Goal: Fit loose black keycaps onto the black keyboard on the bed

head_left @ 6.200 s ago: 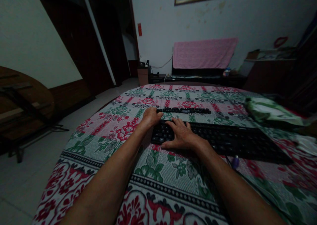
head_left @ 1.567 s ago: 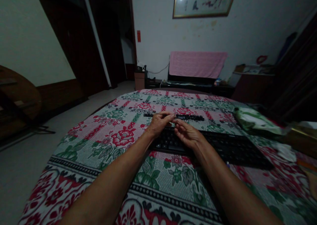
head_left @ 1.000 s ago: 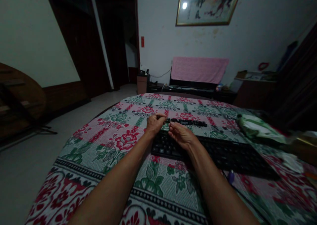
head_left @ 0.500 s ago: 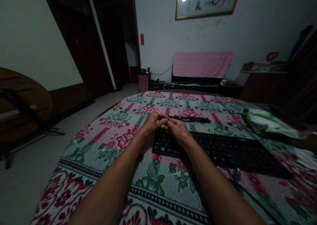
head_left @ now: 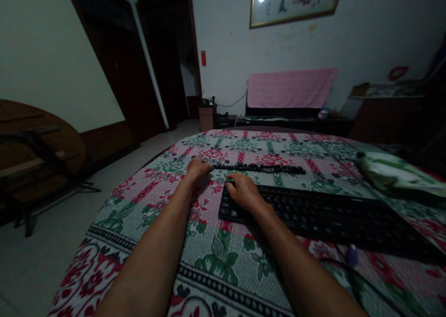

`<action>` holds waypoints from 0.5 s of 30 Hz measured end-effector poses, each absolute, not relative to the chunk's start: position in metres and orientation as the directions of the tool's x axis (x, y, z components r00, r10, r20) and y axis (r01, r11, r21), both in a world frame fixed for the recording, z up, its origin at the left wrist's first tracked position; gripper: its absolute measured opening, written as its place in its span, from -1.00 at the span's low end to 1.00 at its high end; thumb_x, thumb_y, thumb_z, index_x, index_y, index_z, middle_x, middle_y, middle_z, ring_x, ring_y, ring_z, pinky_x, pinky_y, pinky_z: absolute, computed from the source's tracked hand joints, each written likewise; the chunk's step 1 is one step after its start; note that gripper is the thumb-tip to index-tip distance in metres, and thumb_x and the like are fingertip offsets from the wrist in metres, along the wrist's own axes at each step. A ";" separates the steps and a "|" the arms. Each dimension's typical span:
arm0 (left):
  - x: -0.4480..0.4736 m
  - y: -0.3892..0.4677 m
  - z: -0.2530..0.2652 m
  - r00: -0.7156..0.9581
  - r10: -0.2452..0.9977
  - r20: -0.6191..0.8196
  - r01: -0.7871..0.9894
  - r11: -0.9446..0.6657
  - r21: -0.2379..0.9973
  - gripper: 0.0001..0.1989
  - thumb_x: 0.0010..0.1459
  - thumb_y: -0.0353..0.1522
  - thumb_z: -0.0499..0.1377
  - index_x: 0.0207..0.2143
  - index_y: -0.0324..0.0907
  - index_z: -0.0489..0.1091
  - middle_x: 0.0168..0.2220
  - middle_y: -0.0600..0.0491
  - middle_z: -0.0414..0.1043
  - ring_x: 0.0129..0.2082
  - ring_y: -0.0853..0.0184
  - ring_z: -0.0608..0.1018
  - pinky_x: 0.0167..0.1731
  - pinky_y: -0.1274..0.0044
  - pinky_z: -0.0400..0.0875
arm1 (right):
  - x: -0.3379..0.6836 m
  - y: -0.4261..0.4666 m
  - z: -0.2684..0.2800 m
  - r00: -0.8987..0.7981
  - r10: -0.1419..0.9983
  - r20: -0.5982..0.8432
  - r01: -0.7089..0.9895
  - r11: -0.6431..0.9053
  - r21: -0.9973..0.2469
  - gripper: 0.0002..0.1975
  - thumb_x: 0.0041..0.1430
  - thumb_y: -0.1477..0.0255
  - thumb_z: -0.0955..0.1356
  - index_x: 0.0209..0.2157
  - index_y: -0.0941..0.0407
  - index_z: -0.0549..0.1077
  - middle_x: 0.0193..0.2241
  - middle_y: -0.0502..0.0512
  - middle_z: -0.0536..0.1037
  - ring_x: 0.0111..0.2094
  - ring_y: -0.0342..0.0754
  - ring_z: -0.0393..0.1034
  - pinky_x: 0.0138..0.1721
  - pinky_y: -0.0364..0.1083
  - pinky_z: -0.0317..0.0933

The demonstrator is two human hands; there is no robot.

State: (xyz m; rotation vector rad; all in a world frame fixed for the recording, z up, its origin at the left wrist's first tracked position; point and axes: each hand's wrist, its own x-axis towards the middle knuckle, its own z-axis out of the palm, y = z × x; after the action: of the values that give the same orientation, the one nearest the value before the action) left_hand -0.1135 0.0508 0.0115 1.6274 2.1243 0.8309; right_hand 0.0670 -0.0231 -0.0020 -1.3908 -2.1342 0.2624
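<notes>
A black computer keyboard [head_left: 313, 210] lies aslant on the flowered tablecloth. Behind it runs a line of small black pieces [head_left: 265, 168] resembling loose keycaps. At the left end of that line is my left hand [head_left: 199, 168], its fingers drawn together and touching the end. What lies between those fingertips is hidden. My right hand [head_left: 244, 190] hovers over or rests on the keyboard's left end, thumb and forefinger apart with cloth showing between them. I see nothing in it.
A dark cable [head_left: 369, 280] and a small purple object [head_left: 352, 255] lie in front of the keyboard. To the right sits a green and white package [head_left: 397, 173]. A folded round tabletop [head_left: 38, 145] leans at the left wall.
My hands were together at the fingertips above the keyboard's left corner. The left has moved left to the row's end; the right has separated and its fingers have parted.
</notes>
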 end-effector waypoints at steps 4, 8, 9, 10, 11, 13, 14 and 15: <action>-0.117 0.071 0.014 -0.303 0.953 -0.028 0.776 0.263 0.573 -0.89 -0.20 -0.38 0.18 -0.68 -0.23 0.38 -0.69 0.01 0.38 -0.62 0.32 0.45 -0.61 0.59 0.25 | 0.066 -0.025 -0.001 -0.345 0.868 0.358 0.747 0.485 -0.455 -0.70 0.13 0.40 0.23 -0.11 0.16 0.43 -0.11 0.18 0.47 -0.05 -0.01 0.30 -0.02 -0.07 0.08; -0.120 0.089 0.021 -0.313 0.945 -0.094 0.823 0.320 0.470 -0.83 -0.20 -0.40 0.19 -0.75 -0.20 0.31 -0.73 0.04 0.32 -0.62 0.31 0.46 -0.59 0.57 0.28 | 0.065 -0.026 -0.001 -0.352 0.870 0.346 0.745 0.484 -0.459 -0.71 0.13 0.40 0.23 -0.13 0.15 0.44 -0.13 0.18 0.48 -0.08 -0.02 0.32 -0.05 -0.09 0.09; -0.120 0.092 0.022 -0.314 0.945 -0.090 0.830 0.320 0.458 -0.83 -0.20 -0.41 0.19 -0.76 -0.20 0.30 -0.74 0.05 0.32 -0.61 0.30 0.47 -0.57 0.57 0.29 | 0.065 -0.026 -0.001 -0.353 0.870 0.344 0.747 0.484 -0.456 -0.71 0.13 0.40 0.22 -0.14 0.15 0.44 -0.13 0.17 0.48 -0.09 -0.02 0.32 -0.06 -0.09 0.09; -0.119 0.095 0.022 -0.317 0.945 -0.084 0.834 0.319 0.450 -0.83 -0.21 -0.43 0.19 -0.77 -0.20 0.29 -0.75 0.05 0.31 -0.59 0.29 0.48 -0.56 0.57 0.30 | 0.066 -0.026 -0.002 -0.356 0.869 0.344 0.747 0.486 -0.453 -0.71 0.13 0.41 0.22 -0.14 0.15 0.44 -0.14 0.17 0.49 -0.09 -0.02 0.32 -0.06 -0.09 0.09; -0.118 0.098 0.022 -0.318 0.945 -0.080 0.839 0.320 0.440 -0.83 -0.22 -0.45 0.19 -0.77 -0.20 0.29 -0.76 0.05 0.30 -0.57 0.27 0.49 -0.54 0.56 0.31 | 0.066 -0.027 -0.002 -0.358 0.867 0.347 0.747 0.489 -0.450 -0.71 0.13 0.41 0.22 -0.14 0.14 0.44 -0.15 0.16 0.49 -0.10 -0.02 0.33 -0.06 -0.09 0.09; -0.115 0.102 0.021 -0.318 0.945 -0.069 0.850 0.317 0.421 -0.85 -0.26 -0.49 0.19 -0.77 -0.20 0.30 -0.79 0.05 0.27 -0.52 0.23 0.51 -0.51 0.55 0.33 | 0.066 -0.027 -0.003 -0.363 0.862 0.355 0.744 0.497 -0.446 -0.71 0.13 0.42 0.22 -0.14 0.14 0.44 -0.15 0.16 0.49 -0.10 -0.03 0.33 -0.06 -0.10 0.09; -0.114 0.104 0.020 -0.313 0.948 -0.062 0.855 0.309 0.416 -0.85 -0.28 -0.51 0.19 -0.78 -0.20 0.30 -0.80 0.05 0.26 -0.50 0.21 0.51 -0.50 0.53 0.34 | 0.067 -0.027 -0.004 -0.364 0.859 0.359 0.742 0.500 -0.447 -0.71 0.13 0.42 0.22 -0.14 0.14 0.44 -0.15 0.16 0.49 -0.10 -0.03 0.33 -0.06 -0.11 0.09; -0.112 0.105 0.020 -0.303 0.952 -0.052 0.860 0.297 0.416 -0.85 -0.30 -0.53 0.19 -0.78 -0.21 0.30 -0.82 0.05 0.24 -0.48 0.18 0.52 -0.48 0.52 0.34 | 0.067 -0.027 -0.004 -0.365 0.858 0.362 0.739 0.503 -0.447 -0.71 0.13 0.42 0.22 -0.14 0.14 0.44 -0.15 0.16 0.49 -0.11 -0.04 0.33 -0.07 -0.12 0.09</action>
State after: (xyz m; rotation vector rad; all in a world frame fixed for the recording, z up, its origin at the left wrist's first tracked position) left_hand -0.1117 0.1047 0.0200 1.6468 2.2800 0.4521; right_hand 0.0671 -0.0268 -0.0040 -1.3047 -2.1938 0.2803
